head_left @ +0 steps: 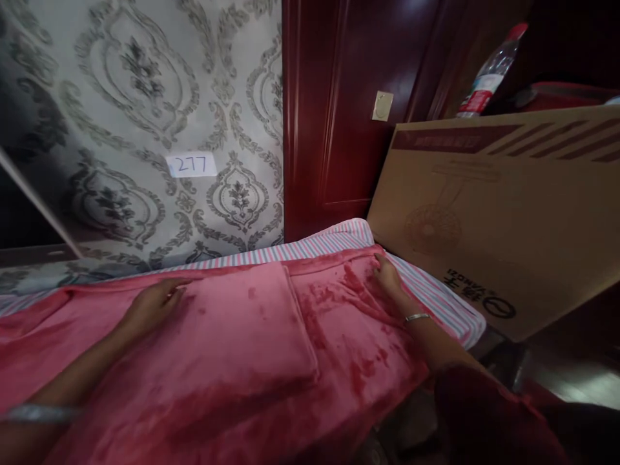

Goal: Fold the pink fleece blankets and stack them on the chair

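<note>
A plush pink-red blanket (349, 342) lies spread out, with one part folded over into a thick rectangular flap (247, 323) in the middle. At the flap's far left corner, my left hand (152, 307) has its fingers and thumb drawn together on the fabric. My right hand (386, 274) grips the blanket's far right corner, its fingers closed over the edge. Creases and darker brushed patches run across the pile near the right hand. Each wrist wears a silver-coloured bracelet.
Under the blanket is a striped pink, white and grey-blue sheet (445, 303). A large cardboard box (513, 194) stands at the right, with a red-capped plastic bottle (489, 77) by its top. Behind are patterned wallpaper with a "277" paper label (192, 165) and dark red wood panelling (334, 129).
</note>
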